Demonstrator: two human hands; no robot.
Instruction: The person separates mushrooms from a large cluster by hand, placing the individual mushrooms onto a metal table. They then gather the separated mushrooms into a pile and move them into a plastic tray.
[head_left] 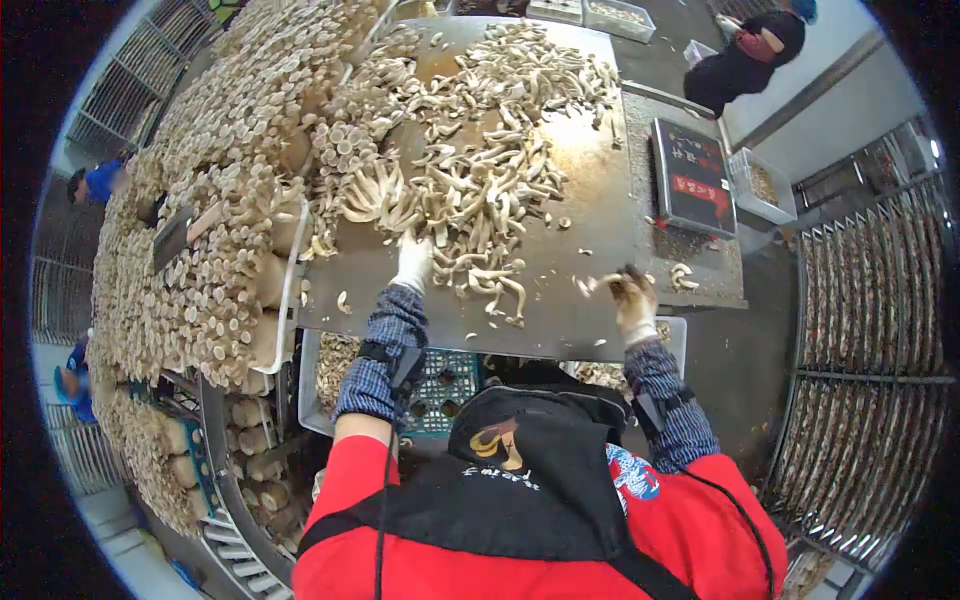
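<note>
My left hand (413, 262), in a white glove, grips the lower end of a fanned clump of mushrooms (375, 195) at the left of the metal table. Its fingertips are partly hidden against the stems. Over the table's right front part, my right hand (634, 305) wears a glove with dark-stained fingers. Between those fingers is a single pale mushroom (600, 284), slightly blurred. A large heap of loose mushrooms (490, 180) spreads over the table from my left hand to the far edge.
Left of the table stand densely packed mushroom clusters (230, 180). A black box (692, 178) lies on the side bench at right. Bins (312, 380) sit below the front edge. A rack (870, 300) stands far right. Another person (750, 60) works at the back right.
</note>
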